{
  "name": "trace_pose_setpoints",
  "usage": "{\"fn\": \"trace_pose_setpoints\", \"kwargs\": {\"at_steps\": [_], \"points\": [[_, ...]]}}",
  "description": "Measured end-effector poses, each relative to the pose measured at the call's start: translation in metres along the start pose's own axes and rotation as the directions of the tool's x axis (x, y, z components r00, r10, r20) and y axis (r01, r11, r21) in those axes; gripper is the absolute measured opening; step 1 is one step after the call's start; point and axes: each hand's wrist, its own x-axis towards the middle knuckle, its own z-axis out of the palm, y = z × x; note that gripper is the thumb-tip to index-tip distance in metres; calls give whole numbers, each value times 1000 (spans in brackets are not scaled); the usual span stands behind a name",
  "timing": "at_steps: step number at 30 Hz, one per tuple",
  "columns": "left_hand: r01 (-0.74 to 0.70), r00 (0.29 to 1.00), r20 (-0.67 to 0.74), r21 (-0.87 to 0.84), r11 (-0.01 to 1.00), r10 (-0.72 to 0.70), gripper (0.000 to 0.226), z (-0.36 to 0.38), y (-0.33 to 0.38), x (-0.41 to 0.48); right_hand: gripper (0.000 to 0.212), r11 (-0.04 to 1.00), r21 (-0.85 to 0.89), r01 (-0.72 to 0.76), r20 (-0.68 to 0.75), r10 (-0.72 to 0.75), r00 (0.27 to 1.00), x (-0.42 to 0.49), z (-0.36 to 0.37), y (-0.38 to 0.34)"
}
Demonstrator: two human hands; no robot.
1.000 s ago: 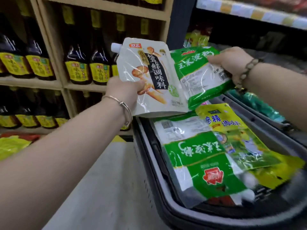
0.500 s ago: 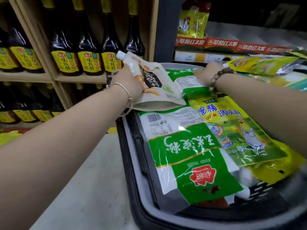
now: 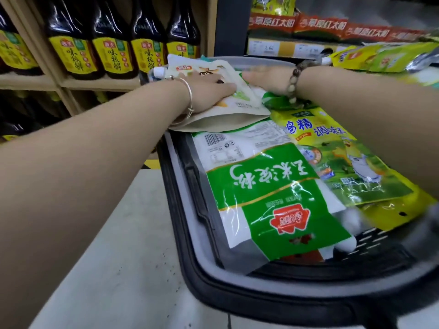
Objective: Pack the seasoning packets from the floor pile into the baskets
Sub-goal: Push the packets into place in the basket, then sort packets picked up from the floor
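The dark basket (image 3: 237,293) stands on the pale floor (image 3: 118,257), its near rim closest to the camera. In it a green-and-white packet (image 3: 273,198) lies flat as it did half a second ago, with a yellow-green packet (image 3: 351,167) just beside it on the right, partly tucked under it.

Beyond them, at the basket's far end, the white spouted pouch (image 3: 225,112) has come down. A second ago it was held up in the air and half a second ago it was tilted over the rim. It now rests on the far edge of the green-and-white packet. The left hand (image 3: 209,91) lies palm down on it, fingers stretched flat, pressing rather than gripping.

The right hand (image 3: 268,79) has dropped too, resting over a second green packet (image 3: 280,102) that touches the pouch. The hand is blurred, so I cannot tell whether it grips that packet.

Behind stand dark sauce bottles (image 3: 114,51) on shelves.
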Motion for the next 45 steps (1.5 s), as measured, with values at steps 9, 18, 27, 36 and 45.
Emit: {"fn": "trace_pose_setpoints", "kwargs": {"at_steps": [9, 18, 27, 36, 45], "points": [[100, 995, 14, 90, 991, -102, 83, 14, 18, -4, 50, 995, -93, -36, -35, 33, 999, -4, 19, 9], [97, 994, -48, 30, 995, -95, 77, 16, 16, -9, 68, 979, -148, -143, -86, 132, 988, -18, 21, 9], [-38, 984, -179, -61, 997, 26, 37, 0, -7, -56, 72, 978, -162, -130, -55, 122, 991, -32, 8, -17], [98, 933, -333, -138, 986, -139, 37, -41, -113, -157, 70, 944, -233, 233, -113, -264, 958, -40, 5, -151], [479, 724, -426, -255, 840, -542, 43, -39, -265, -330, 81, 735, -385, 559, 87, -574, 815, -61, 91, -352]]}}
